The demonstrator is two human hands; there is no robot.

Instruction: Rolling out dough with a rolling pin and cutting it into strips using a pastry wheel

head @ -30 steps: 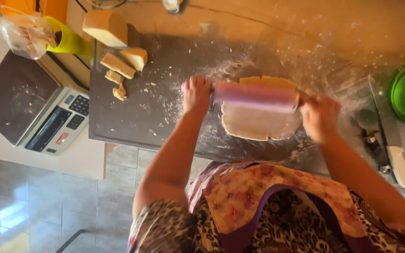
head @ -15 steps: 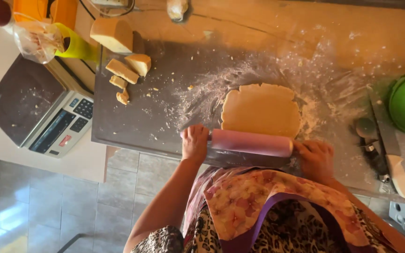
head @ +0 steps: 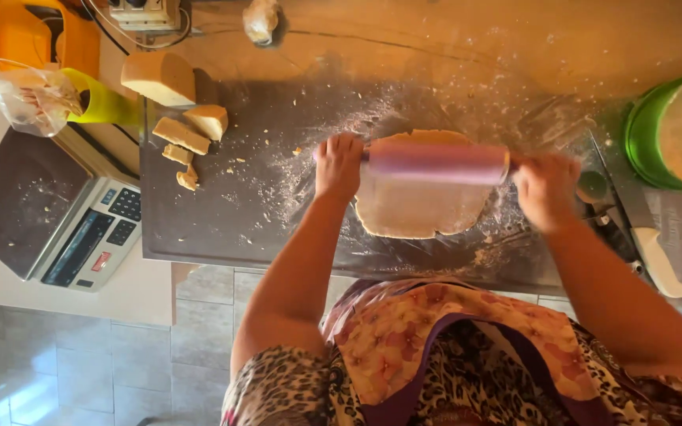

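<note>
A pink rolling pin [head: 438, 164] lies across the far part of a flat, pale round of dough [head: 422, 207] on a floured metal worktop [head: 262, 213]. My left hand [head: 339, 164] grips the pin's left handle. My right hand [head: 546, 189] grips its right handle. Both arms reach out over the table from my floral apron. The dough's far edge shows just beyond the pin.
Blocks and cut pieces of dough [head: 191, 130] lie at the worktop's far left. A digital scale [head: 53, 213] stands left of the table, with a plastic cup [head: 33, 99] behind it. A green bowl [head: 672, 134] and a white-handled knife [head: 657, 252] lie at the right.
The rolling pin was at the dough's near edge half a second ago; both hands have pushed it away across the dough toward its far edge.
</note>
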